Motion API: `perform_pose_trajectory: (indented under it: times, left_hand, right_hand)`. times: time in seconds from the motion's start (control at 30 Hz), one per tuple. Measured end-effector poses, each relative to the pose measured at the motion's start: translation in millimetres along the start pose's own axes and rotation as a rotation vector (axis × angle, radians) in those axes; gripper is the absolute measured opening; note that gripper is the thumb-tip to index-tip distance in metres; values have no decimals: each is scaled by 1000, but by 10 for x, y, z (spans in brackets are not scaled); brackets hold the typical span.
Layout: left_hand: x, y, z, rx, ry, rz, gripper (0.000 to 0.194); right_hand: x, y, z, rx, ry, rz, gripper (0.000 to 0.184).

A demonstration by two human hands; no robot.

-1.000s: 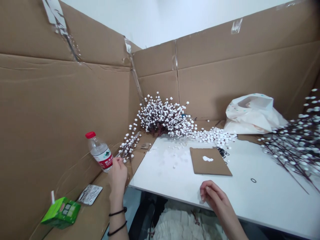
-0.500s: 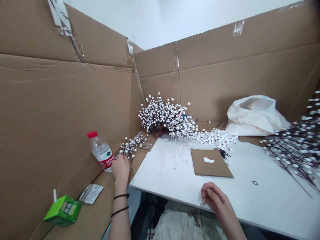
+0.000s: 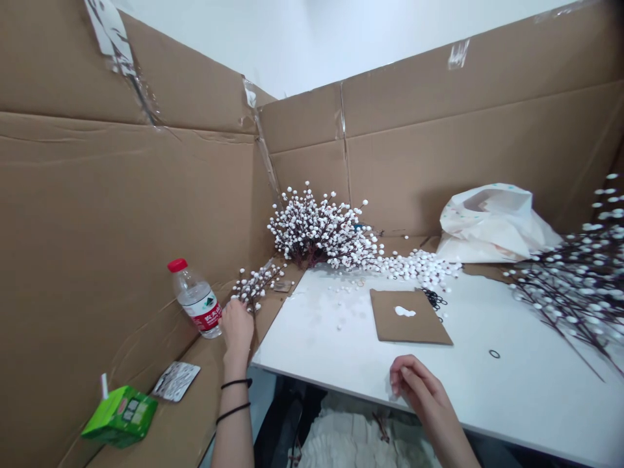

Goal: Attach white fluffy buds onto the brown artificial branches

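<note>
At the table's left edge, my left hand [image 3: 238, 328] is closed at the lower end of a small white-berry sprig [image 3: 256, 286]. Its fingertips are mostly hidden behind the hand. A water bottle with a red cap [image 3: 197, 302] leans just left of that hand. My right hand [image 3: 419, 383] hovers by the front edge of the white table [image 3: 331, 351], thumb and fingers pressed together; whether anything small is between them is hidden. Beyond it lies a cardboard square [image 3: 409, 331] with a white blob [image 3: 404, 312] on it, which looks like glue.
A large bunch of berry stems [image 3: 316, 227] lies at the back, beside loose white berries [image 3: 419, 266] and black rings [image 3: 433, 299]. More stems [image 3: 575, 279] spread at right near a plastic bag [image 3: 492, 224]. A green drink carton [image 3: 121, 416] stands at lower left. Cardboard walls [image 3: 127, 214] rise behind.
The whole view has shifted slightly. Both hands, the sprig and the other things keep nearly the same places relative to each other.
</note>
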State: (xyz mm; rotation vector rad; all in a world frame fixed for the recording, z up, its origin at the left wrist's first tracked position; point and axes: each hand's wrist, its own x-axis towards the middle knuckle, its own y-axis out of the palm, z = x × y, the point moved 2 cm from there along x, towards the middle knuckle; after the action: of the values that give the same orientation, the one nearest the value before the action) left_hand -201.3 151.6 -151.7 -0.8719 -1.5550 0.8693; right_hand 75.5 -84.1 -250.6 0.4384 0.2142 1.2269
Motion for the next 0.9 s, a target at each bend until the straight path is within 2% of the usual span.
perform_pose_trajectory:
  times: [0.1, 0.2, 0.43, 0.53, 0.73, 0.9]
  left_hand:
    - [39, -23, -4, -118, 25, -98, 22]
    - [13, -76, 5, -229, -18, -125, 21]
    - [-330, -291, 99, -311, -204, -226, 22]
    - [-439, -250, 79, -275, -217, -212, 23]
    - [-540, -107, -43, -93, -183, -49, 27]
    - [-560, -91, -50, 70, -105, -49, 28]
  right_hand:
    - [8, 0, 4, 2, 3, -3, 25]
    - [8, -9, 2, 5, 4, -1, 26]
    - [-8, -15, -13, 11, 7, -5, 24]
    - [-10, -10, -7, 13, 11, -5, 24]
    - [-13, 5, 19, -8, 5, -21, 26]
    - [-16, 17, 44, -22, 3, -32, 27]
